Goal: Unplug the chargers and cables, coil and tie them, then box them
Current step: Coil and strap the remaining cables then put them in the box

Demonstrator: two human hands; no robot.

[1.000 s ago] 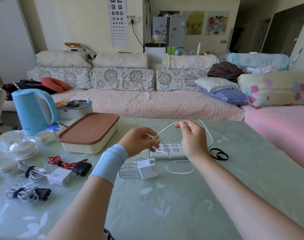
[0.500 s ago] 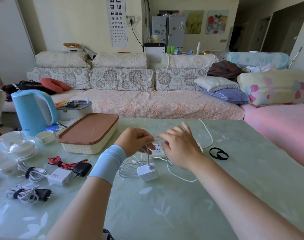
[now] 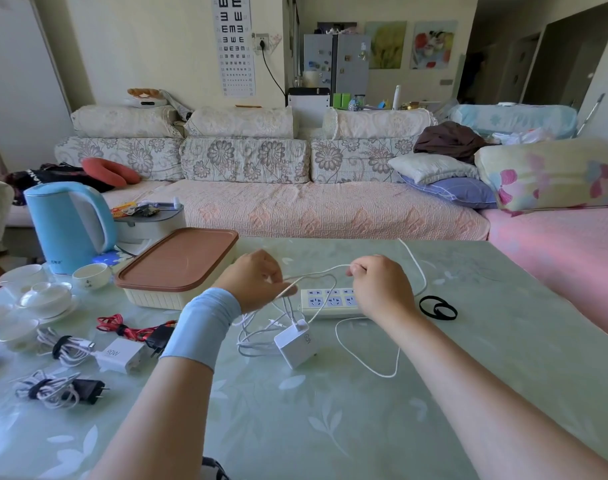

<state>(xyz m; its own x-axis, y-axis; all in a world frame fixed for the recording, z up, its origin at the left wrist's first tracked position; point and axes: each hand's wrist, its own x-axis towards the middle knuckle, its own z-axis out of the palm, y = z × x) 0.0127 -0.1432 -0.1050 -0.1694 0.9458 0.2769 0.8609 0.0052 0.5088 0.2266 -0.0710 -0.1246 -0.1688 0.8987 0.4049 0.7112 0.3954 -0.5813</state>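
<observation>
A white charger block [image 3: 295, 344] lies on the table with its white cable [image 3: 366, 362] trailing in loose loops. My left hand [image 3: 255, 281] grips several gathered loops of that cable above the block. My right hand [image 3: 382, 287] pinches a strand of the same cable, stretched between both hands. A white power strip [image 3: 326, 301] lies just behind the block, partly hidden by my right hand. Two black ties [image 3: 437, 308] rest to the right. A cream box with a brown lid [image 3: 177, 263] sits at the left, shut.
Tied bundles lie at the left: a white cable with a white charger [image 3: 120, 355], a red cable with a black plug [image 3: 136, 330], a white cable with a black plug [image 3: 61, 391]. A blue kettle [image 3: 68, 226] and white teaware [image 3: 42, 296] stand further left.
My right hand has drawn back to the right from the left hand, pulling a strand of cable taut between them. The left hand keeps its loops.
</observation>
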